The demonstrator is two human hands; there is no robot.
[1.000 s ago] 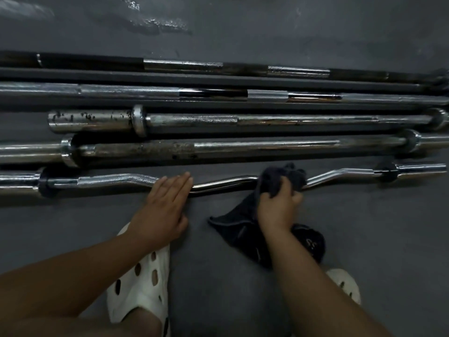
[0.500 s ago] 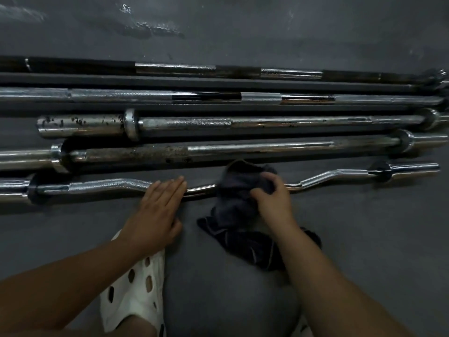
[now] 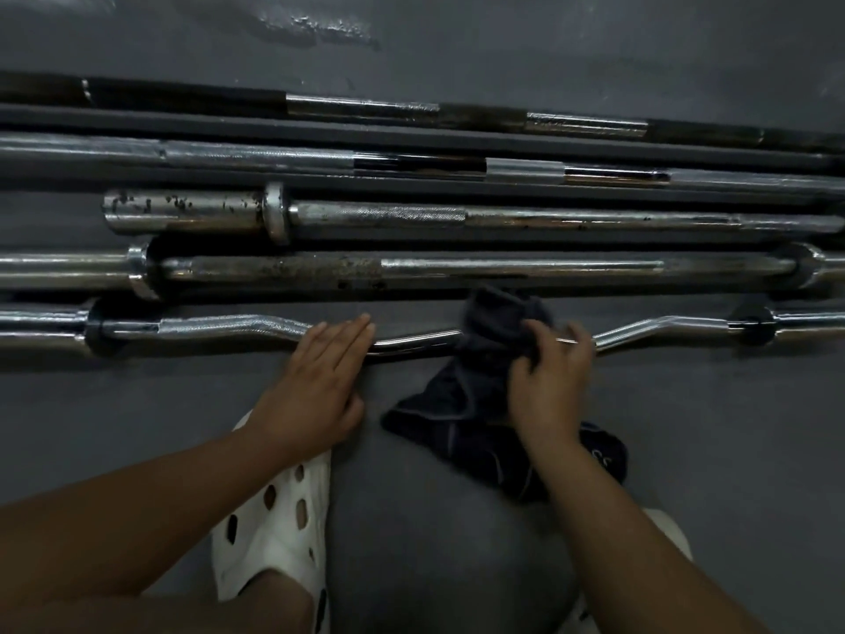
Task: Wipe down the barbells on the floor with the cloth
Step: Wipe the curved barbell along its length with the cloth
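Several barbells lie side by side on the dark floor. Nearest me is a chrome curl bar [image 3: 219, 324] with a wavy shaft. My left hand [image 3: 315, 382] rests flat on its middle, fingers straight. A dark cloth [image 3: 484, 395] is draped over the bar just to the right, its tail trailing on the floor toward me. My right hand [image 3: 548, 382] grips the cloth against the bar, fingers curled. Behind the curl bar lie a rusty straight bar [image 3: 503, 267], a pitted bar with a collar [image 3: 366, 217], and two longer bars [image 3: 256, 155] farther back.
My white perforated clog [image 3: 274, 519] stands on the floor below my left hand; the tip of the other shoe [image 3: 667, 528] shows beside my right forearm. Grey floor [image 3: 731, 427] stretches to the right, with a pale scuffed patch [image 3: 315, 25] beyond the bars.
My right hand slid the cloth left along the curl bar, then back to the right. My left hand stayed flat on the bar.
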